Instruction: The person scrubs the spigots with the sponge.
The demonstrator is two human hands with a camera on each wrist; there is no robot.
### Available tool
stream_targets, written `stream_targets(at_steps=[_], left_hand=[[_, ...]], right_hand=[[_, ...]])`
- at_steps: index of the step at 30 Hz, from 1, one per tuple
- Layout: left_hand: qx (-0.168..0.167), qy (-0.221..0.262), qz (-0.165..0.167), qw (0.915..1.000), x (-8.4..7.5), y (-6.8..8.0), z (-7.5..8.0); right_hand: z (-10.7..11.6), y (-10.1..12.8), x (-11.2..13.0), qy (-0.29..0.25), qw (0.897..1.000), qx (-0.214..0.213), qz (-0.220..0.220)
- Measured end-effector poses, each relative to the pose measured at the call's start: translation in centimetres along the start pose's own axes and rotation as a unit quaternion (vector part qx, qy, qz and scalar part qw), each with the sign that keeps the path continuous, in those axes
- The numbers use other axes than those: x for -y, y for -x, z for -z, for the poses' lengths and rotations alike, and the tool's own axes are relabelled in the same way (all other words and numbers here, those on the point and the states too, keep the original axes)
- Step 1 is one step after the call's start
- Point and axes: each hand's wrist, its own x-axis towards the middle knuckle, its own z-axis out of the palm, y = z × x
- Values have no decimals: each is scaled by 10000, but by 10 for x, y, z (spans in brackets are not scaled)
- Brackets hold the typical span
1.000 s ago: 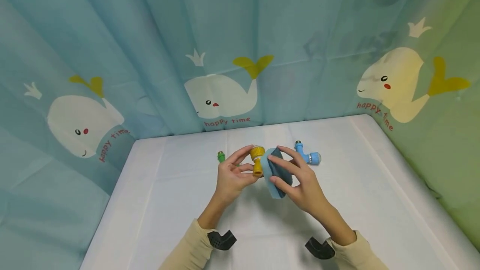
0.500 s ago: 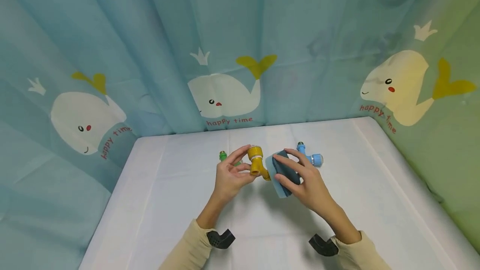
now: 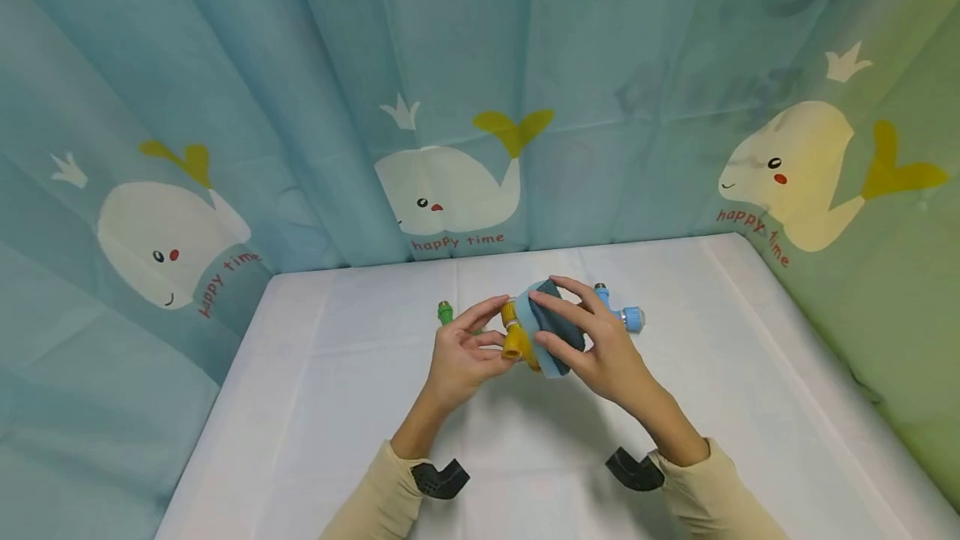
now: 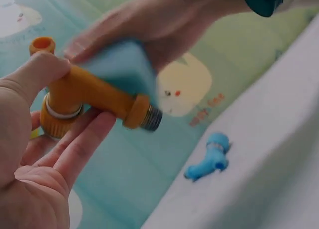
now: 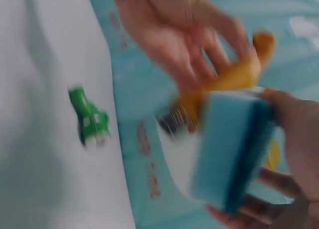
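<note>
So the yellow tap (image 4: pixel 94 92) is being held up above the white table (image 3: pixel 375 407), pinched in the left hand (image 3: pixel 462 354), thumb laid over the body and fingers curled underneath, with the dark threaded end (image 4: pixel 152 119) left sticking out. A two-tone blue sponge (image 5: pixel 227 144) is gripped between the thumb and fingers of the right hand (image 3: pixel 603 348), and it's held right up alongside the tap's body; exact contact can't really be made out, the wrist shots are pretty blurred. A green tap (image 5: pixel 89 119) is set on the table beyond the left hand, partly hidden by it in the head view, and a light blue tap (image 3: pixel 633 320) is sat beyond the right one. The back is covered by a whale-print curtain (image 3: pixel 450 23)
</note>
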Motion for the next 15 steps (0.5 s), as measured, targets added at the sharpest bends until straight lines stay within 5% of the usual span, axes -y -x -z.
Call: stream_targets(at_steps=[8,15], left_hand=[[338,49,-61,9994,-4,1,3],[124,-174,-88,9997,-1,1,6]], right_hand=[[5,-8,-4,-309,9991,209,-191],[0,-2,1,-180,9997,95,-112]])
